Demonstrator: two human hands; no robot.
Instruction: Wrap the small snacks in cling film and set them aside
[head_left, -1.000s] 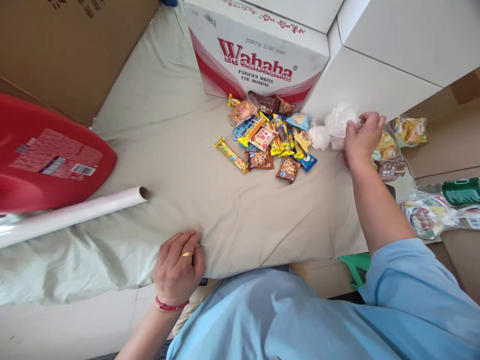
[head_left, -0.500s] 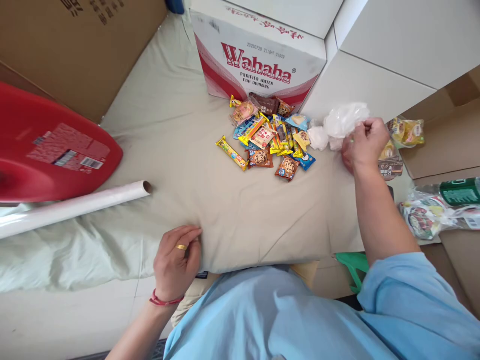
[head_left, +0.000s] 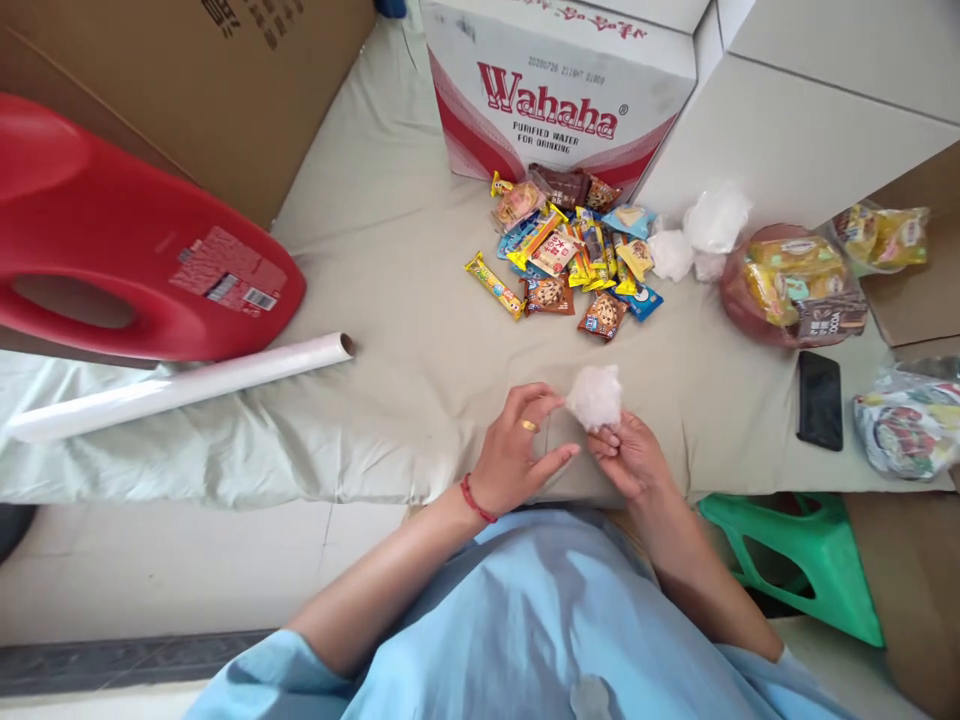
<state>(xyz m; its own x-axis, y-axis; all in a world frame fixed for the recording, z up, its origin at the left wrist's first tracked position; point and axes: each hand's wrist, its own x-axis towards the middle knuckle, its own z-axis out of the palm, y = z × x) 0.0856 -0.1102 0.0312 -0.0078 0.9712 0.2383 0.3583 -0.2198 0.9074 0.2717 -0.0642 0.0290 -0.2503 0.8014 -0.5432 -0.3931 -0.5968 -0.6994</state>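
Right hand: I see it gripping a white plastic bundle | Left hand: parted, just beside the bundle

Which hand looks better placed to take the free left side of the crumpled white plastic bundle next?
Probably the left hand: its thumb and fingers are parted, and a fingertip is at or very near the left side of the bundle. The right hand is occupied, pinching its lower edge.

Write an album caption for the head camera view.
Right hand holding a white plastic bundle, left hand open beside it, snacks piled beyond.
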